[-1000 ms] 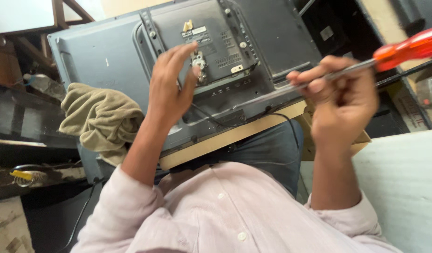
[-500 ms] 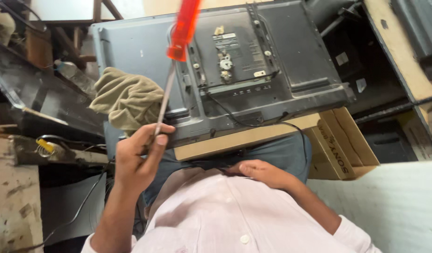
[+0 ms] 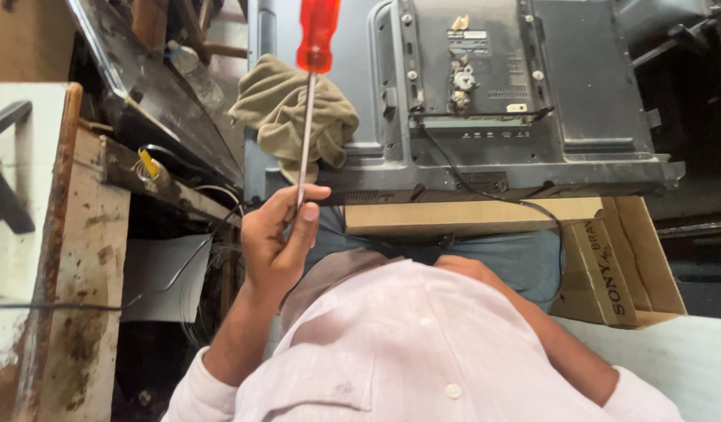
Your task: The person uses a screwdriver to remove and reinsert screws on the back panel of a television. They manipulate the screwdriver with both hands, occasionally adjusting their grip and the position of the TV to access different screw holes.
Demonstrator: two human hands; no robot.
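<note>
- Left hand (image 3: pixel 278 234) closed around the bare shaft of a long screwdriver (image 3: pixel 307 133), red handle up, tip hidden in the fist.
- Right hand (image 3: pixel 466 270) low against the lap, mostly hidden by the shirt; open or closed, cannot tell.
- Screwdriver upright in front of a crumpled olive cloth (image 3: pixel 278 109), just beside the grey television (image 3: pixel 595 94) lying back-up across the lap, over a cardboard box (image 3: pixel 626 258).
- Probably mid-regrip between screws on the back panel.
- Next move calls for turning the tool round, gripping the handle, and seating the tip squarely.
</note>
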